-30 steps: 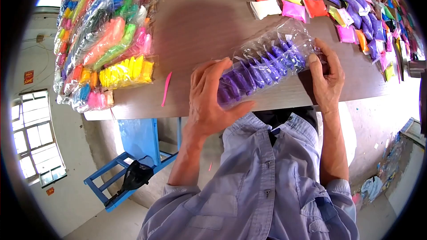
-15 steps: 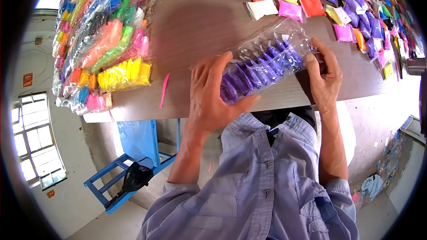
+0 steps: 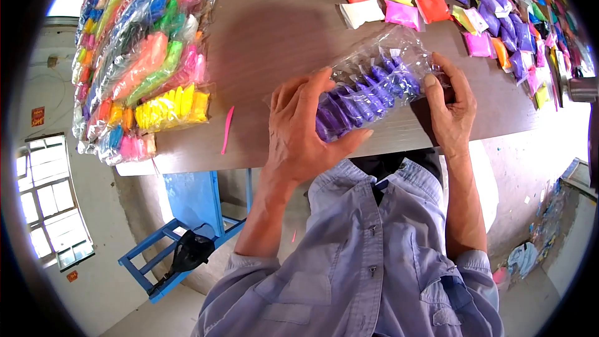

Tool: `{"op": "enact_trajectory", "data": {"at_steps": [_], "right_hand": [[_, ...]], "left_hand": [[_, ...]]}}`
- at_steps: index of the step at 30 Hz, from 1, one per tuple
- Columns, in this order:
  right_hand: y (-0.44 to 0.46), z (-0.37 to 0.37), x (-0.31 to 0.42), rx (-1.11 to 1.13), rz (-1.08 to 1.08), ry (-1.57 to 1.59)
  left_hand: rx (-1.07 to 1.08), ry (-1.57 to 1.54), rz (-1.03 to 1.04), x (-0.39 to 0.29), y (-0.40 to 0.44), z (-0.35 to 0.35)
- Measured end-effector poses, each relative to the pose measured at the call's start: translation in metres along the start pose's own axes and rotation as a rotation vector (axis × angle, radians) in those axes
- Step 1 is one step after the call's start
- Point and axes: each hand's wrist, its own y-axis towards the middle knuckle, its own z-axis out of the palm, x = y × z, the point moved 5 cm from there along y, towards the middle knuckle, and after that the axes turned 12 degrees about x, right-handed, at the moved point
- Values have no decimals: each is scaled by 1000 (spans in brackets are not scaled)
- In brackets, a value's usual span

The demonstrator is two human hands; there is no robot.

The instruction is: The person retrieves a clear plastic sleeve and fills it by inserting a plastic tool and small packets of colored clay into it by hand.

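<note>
A clear plastic bag (image 3: 368,97) with several purple packets in a row lies slanted on the table near its front edge. My left hand (image 3: 306,128) wraps round the bag's left end, thumb along the near side and fingers on the far side. At the right end, my right hand (image 3: 450,103) pinches the clear film between thumb and fingers. To the left of my left hand lies a thin pink plastic tool (image 3: 228,130).
Filled bags of colourful packets (image 3: 146,56) are piled on the left of the brown table (image 3: 262,43). Loose coloured packets (image 3: 499,19) cover the back right. A blue stool (image 3: 193,200) with a black item (image 3: 190,251) stands below the table's left front.
My left hand has shifted slightly right along the bag, its thumb reaching further over the near side. The right hand keeps its hold. The view has shifted a little.
</note>
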Motion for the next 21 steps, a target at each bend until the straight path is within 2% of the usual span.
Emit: {"op": "enact_trajectory", "data": {"at_steps": [10, 15, 21], "right_hand": [[0, 0, 1, -2, -4, -2], [0, 0, 1, -3, -1, 10], [0, 0, 2, 0, 19, 12]], "left_hand": [[-72, 31, 26, -5, 10, -7], [41, 27, 36, -6, 13, 3], [2, 22, 61, -8, 15, 1]]}}
